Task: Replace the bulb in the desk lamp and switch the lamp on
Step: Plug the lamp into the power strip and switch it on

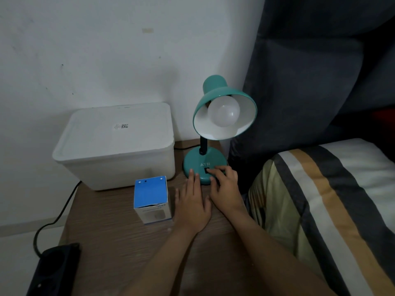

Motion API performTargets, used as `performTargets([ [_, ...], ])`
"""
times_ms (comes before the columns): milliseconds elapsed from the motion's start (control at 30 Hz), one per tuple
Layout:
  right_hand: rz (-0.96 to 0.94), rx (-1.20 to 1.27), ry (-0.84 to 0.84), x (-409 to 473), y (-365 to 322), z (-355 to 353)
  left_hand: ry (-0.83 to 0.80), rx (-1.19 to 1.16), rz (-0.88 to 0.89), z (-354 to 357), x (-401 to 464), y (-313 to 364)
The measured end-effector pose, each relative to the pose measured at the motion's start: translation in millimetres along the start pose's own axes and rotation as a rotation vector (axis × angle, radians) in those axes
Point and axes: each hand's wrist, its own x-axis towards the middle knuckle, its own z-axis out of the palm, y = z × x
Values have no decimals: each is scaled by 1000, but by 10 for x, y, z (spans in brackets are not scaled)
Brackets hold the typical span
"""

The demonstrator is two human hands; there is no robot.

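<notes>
Right hand (224, 186) on lamp (205, 165) switch, bulb (224, 112) unlit

Two bare forearms come up from the bottom edge, and nothing is worn on either one: no sleeve reaches into sight, so the arms are uncovered as far down as they show. The left hand (193, 201) carries no ring, no watch and no band at the wrist, and its fingers are plain and ungloved, with short nails. The right hand (225, 186) is just as bare, with no glove, no jewellery and no strap on its wrist. Both forearms look smooth and slim, without marks or tattoos that can be made out in this dim light
</notes>
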Motion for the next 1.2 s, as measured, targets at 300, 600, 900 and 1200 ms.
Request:
performTargets([
  [300, 45, 1, 33, 19, 38, 80, 17, 104, -39, 12, 19, 16],
  [600, 17, -26, 53, 22, 33, 76, 44, 98, -30, 11, 17, 29],
  [900, 22, -30, 40, 23, 9, 75, 41, 97, -24, 36, 24, 11],
  [1200, 19, -27, 48, 24, -3, 72, 57, 95, -17, 45, 25, -5],
])
